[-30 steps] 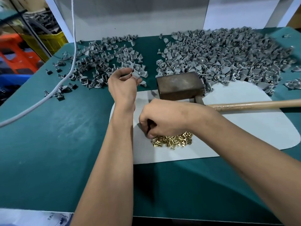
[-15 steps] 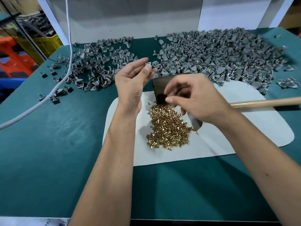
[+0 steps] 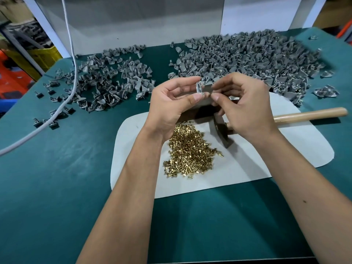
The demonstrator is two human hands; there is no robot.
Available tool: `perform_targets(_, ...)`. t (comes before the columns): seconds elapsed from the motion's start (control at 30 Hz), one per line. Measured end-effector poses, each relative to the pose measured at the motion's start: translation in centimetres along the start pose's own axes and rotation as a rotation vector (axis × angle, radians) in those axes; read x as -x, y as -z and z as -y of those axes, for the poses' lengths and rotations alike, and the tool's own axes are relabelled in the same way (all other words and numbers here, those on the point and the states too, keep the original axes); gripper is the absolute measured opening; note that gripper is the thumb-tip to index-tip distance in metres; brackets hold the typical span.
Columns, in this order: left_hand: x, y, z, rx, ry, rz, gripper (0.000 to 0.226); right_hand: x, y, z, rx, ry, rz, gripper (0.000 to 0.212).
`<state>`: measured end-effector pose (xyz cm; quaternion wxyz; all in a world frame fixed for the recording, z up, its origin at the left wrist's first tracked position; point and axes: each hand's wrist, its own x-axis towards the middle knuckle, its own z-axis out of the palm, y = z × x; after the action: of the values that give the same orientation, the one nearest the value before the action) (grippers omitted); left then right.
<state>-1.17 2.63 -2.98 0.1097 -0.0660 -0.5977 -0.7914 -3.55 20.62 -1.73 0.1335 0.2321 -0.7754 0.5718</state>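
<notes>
grey clip (image 3: 203, 88) pinched over the far edge of the mat (image 3: 285, 149)
left hand (image 3: 167, 103) and right hand (image 3: 245, 103) both curled tight on it; I'd square the hole up before reaching for brass pins (image 3: 190, 149)

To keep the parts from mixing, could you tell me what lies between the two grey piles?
In the head view, only a bare strip of green mat separates the left pile from the right pile.
</notes>
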Motion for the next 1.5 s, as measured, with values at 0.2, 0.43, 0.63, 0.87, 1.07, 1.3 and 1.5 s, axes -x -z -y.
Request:
perform_targets(0.2, 0.0, 0.1, 0.2, -0.058, 0.002, 0.013, 0.041, 0.2, 0.2, 0.8, 0.117, 0.118, -0.092, 0.022)
perform_targets(0.43, 0.0, -0.1, 0.4, -0.127, 0.007, 0.014, 0.039, 0.3, 0.1, 0.9, 0.078, 0.123, -0.092, 0.027)
perform_targets(0.63, 0.2, -0.4, 0.2, -0.161, -0.021, 0.006, 0.036, 0.3, 0.0, 0.9, 0.107, 0.144, -0.09, 0.029)
perform_targets(0.87, 0.4, -0.8, 0.2, -0.247, -0.029, -0.024, 0.036, 0.2, -0.1, 0.8, 0.207, 0.183, -0.056, 0.027)
perform_targets(1.07, 0.5, -1.2, -0.1, -0.285, -0.023, -0.029, 0.04, 0.1, 0.1, 0.7, 0.279, 0.215, -0.026, 0.028)
perform_targets(1.3, 0.7, -1.5, 0.4, -0.277, -0.017, -0.09, 0.036, 0.5, -0.4, 0.7, 0.289, 0.226, -0.068, 0.023)
perform_targets(1.5, 0.5, -0.8, 0.3, -0.184, -0.01, -0.089, 0.035, 0.5, -0.2, 0.6, 0.248, 0.247, -0.041, 0.015)
